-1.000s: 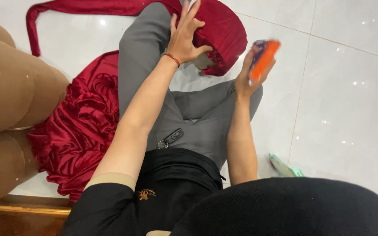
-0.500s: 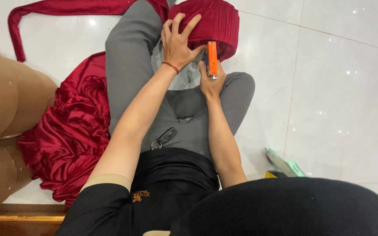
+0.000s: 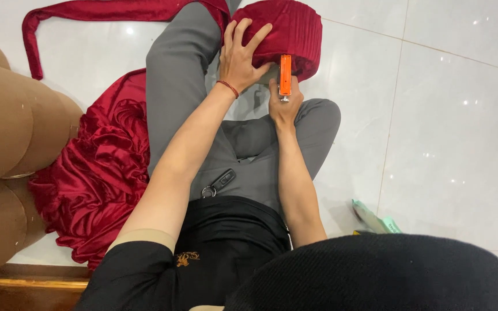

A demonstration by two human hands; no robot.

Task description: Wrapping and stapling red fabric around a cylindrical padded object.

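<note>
My left hand (image 3: 242, 55) lies spread and flat on the pleated red fabric roll (image 3: 295, 31) resting against my knee above the white tiled floor (image 3: 451, 126), while my right hand (image 3: 283, 102) is closed around the orange stapler (image 3: 285, 75), its tip touching the roll's lower edge.

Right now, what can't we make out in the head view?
- Orange stapler nose: hidden against the red pleated fabric roll.
- Right hand grip: fingers wrap behind the tool.
- Roll's underside: covered by left hand and knee.
- Green packet: partly cut off by the black garment.
</note>
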